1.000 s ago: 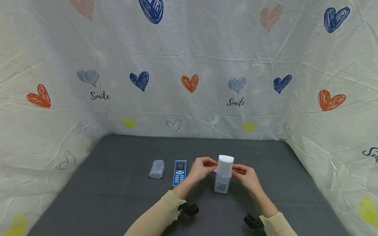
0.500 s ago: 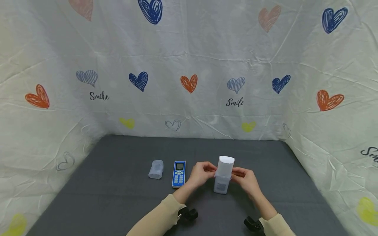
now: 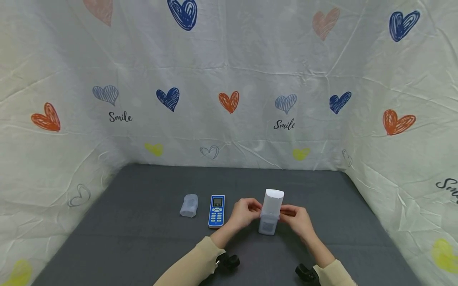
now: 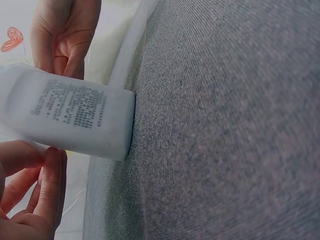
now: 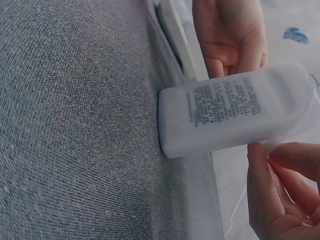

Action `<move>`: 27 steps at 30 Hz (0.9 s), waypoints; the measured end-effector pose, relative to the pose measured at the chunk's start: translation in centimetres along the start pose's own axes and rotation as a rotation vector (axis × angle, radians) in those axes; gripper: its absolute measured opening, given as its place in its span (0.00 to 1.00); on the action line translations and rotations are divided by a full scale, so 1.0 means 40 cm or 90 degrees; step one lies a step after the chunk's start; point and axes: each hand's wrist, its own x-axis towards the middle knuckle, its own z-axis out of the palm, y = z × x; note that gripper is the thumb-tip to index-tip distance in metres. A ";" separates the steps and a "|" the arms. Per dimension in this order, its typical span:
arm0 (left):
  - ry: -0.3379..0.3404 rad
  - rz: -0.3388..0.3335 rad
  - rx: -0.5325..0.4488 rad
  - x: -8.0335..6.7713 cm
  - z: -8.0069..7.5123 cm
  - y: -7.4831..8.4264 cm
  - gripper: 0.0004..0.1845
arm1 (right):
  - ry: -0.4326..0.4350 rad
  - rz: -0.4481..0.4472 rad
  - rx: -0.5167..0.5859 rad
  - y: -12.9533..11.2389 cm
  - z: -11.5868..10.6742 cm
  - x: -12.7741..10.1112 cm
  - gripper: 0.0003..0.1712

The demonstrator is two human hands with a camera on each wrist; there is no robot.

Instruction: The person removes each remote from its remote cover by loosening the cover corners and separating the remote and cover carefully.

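My left hand (image 3: 244, 211) and right hand (image 3: 298, 219) pinch the clear soft sleeve on the upright white plastic remote (image 3: 270, 212), mid-table right; light, rigid, probably slippery, best held at its sides.

I have both forearms, in beige sleeves, reaching in from the near edge and converging toward the middle, my left hand (image 3: 244, 212) and right hand (image 3: 298, 219) facing each other just apart, fingers curled inward in a pinch at the same height above the surface (image 3: 143, 222).
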 end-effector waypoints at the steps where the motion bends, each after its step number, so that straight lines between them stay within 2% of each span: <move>1: -0.001 0.000 0.004 0.000 0.000 -0.001 0.04 | 0.000 0.000 -0.002 0.001 0.001 0.000 0.15; 5: -0.007 -0.002 0.013 0.001 0.000 -0.003 0.04 | 0.007 -0.003 -0.006 0.007 0.004 0.002 0.14; 14: -0.025 0.014 0.045 -0.001 0.002 -0.018 0.04 | 0.042 -0.022 -0.101 0.019 0.014 -0.004 0.11; 27: -0.028 0.018 0.061 -0.003 0.008 -0.027 0.03 | 0.025 -0.018 -0.089 0.026 0.016 -0.007 0.10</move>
